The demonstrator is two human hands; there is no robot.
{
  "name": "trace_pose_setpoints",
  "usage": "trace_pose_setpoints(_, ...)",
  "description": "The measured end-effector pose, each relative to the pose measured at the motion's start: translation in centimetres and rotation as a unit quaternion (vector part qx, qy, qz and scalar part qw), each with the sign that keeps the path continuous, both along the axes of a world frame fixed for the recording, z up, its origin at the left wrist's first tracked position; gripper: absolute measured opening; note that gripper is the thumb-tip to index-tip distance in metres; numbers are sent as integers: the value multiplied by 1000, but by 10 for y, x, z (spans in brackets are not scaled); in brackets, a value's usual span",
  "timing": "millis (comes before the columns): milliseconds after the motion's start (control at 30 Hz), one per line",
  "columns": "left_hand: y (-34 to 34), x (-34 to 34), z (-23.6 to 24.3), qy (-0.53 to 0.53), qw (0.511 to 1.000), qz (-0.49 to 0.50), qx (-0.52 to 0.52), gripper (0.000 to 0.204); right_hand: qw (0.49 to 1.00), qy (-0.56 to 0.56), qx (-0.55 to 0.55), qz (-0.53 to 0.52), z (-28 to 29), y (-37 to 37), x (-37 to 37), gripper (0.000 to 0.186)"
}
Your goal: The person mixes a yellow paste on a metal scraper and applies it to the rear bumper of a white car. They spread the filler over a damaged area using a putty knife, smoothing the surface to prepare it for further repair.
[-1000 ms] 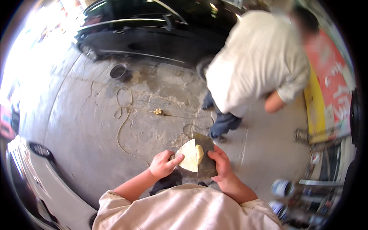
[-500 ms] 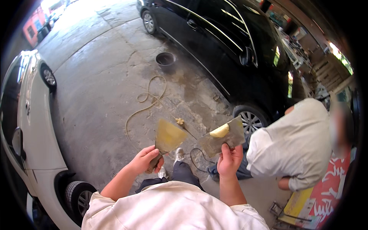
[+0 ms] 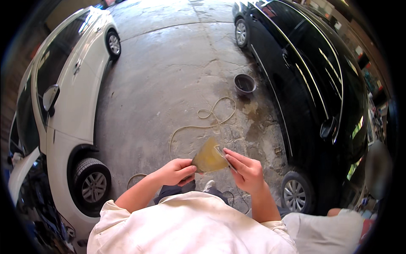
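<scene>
My left hand (image 3: 177, 171) is closed around a putty knife (image 3: 208, 157), whose wide blade fans out and carries yellowish smears. In my right hand (image 3: 247, 170) a flat metal spreader (image 3: 225, 157) is pinched between thumb and fingers. It is turned nearly edge-on, so its face and anything on it are hidden. Its edge lies over the right part of the putty knife's blade; whether they touch I cannot tell. Both tools are held in front of my body, above the floor.
A white car (image 3: 76, 110) stands at left and a black car (image 3: 287, 80) at right. On the concrete floor lie a looped pale cord (image 3: 192, 127) and a dark bucket (image 3: 246, 92). Another person's pale shirt (image 3: 325, 230) shows at lower right.
My view has swung right to left, bringing more of the white car in. The two blades came together from apart. The spreader, earlier face up with a yellow putty lump, is now tilted on edge.
</scene>
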State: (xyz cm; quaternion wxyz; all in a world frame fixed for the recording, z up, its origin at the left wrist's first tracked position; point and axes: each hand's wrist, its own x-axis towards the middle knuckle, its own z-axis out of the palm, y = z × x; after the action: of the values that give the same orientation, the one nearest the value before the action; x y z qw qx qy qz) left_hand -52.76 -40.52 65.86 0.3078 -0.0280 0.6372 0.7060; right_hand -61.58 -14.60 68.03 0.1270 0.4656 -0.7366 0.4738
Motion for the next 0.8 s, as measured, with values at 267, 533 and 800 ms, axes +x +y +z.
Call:
trace_pose_setpoints(267, -83, -63, -41, 47, 977, 186, 94, 24, 952, -166, 237, 97, -9, -98, -120, 45)
trace_pose_setpoints(533, -170, -184, -57, 204, 895, 287, 273, 6, 713, -682, -163, 26, -42, -269, -207, 31)
trace_pose_setpoints(800, -251, -272, -67, 244, 913, 311, 105, 5, 629, -764, -142, 9, -15, -374, -310, 30)
